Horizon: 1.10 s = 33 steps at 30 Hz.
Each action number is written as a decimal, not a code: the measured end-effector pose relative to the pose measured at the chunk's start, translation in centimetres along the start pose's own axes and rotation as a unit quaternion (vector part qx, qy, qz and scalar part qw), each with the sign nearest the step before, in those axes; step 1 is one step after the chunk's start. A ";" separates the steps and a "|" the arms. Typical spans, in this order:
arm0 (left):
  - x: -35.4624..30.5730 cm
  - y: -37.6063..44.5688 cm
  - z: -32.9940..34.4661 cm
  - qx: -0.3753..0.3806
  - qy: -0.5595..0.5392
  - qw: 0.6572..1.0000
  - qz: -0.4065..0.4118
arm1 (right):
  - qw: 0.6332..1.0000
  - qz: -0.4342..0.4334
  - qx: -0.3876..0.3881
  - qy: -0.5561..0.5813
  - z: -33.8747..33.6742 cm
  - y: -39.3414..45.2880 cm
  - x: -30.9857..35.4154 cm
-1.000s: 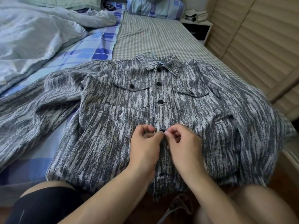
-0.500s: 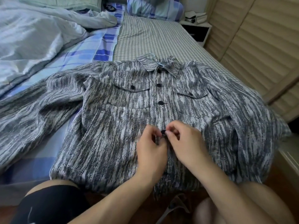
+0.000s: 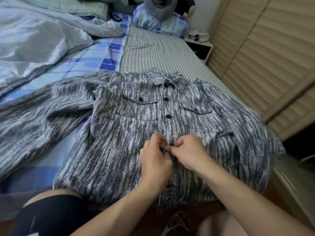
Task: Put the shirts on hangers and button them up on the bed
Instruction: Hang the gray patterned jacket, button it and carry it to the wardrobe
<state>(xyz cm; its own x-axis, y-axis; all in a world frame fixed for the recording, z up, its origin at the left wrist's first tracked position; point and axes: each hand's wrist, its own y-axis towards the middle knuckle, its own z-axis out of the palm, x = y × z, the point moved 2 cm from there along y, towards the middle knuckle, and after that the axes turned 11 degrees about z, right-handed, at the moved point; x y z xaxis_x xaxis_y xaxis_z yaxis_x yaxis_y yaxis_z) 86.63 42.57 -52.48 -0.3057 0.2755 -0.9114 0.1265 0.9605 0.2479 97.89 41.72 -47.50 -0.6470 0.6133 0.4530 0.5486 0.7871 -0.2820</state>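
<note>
Shirt [image 3: 119, 147], one item, grey-and-white streaked weave, lies face up and spread flat across the near part of the bed [image 3: 163, 53], collar [image 3: 167, 79] pointing away from the viewer and hem at the near edge. One sleeve [image 3: 34, 120] extends to the left over the blue plaid sheet [image 3: 88, 60]; the other side drapes toward the right edge of the mattress.

Buttons counted on the front placket: three dark ones fastened and fully visible, at the collar [image 3: 165, 85], at chest-pocket height [image 3: 166, 99] and below the pockets [image 3: 168, 116]. A fourth [image 3: 171, 144] shows partly between the two hands. Chest pockets: two, each with one dark button on its flap.

Left hand [image 3: 156, 160]: fingers curled, thumb and forefinger pinching the placket edge just left of the fourth button. Right hand [image 3: 189, 150]: fingers curled, fingertips pinching the cloth at that same button from the right. The two hands touch or nearly touch at the fingertips; whether the button is through its hole cannot be told.

Other items: one rumpled pale duvet [image 3: 34, 40] at the upper left, one plaid pillow [image 3: 162, 23] at the head of the bed, one small nightstand [image 3: 199, 45] beside it with stacked objects on top, and slatted doors [image 3: 264, 57] along the right.
</note>
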 end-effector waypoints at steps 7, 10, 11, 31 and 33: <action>-0.4 -0.3 -0.1 0.016 0.069 0.997 0.021 | 0.969 0.047 0.141 0.195 -0.9 0.6 -0.4; -0.6 -0.4 -0.3 0.010 0.136 0.988 0.075 | 0.967 0.070 0.153 0.193 -0.6 1.2 0.0; -0.4 -0.3 -0.3 0.013 0.162 0.982 0.094 | 0.966 0.082 0.151 0.194 -0.4 1.4 0.1; 2.6 2.8 -1.6 0.034 0.297 0.945 0.130 | 0.999 -0.051 0.017 -0.005 1.9 0.9 -2.7; 3.3 2.8 -1.9 0.046 0.321 0.930 0.170 | 0.999 -0.045 -0.011 0.011 1.7 0.8 -3.9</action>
<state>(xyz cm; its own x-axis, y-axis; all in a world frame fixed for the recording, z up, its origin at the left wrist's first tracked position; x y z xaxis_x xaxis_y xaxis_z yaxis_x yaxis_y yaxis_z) 84.23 46.26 -54.12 -0.7300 0.5587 -0.3936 0.3912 0.8138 0.4297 99.92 40.03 -50.95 -0.6830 0.5381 0.4939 0.4999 0.8374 -0.2211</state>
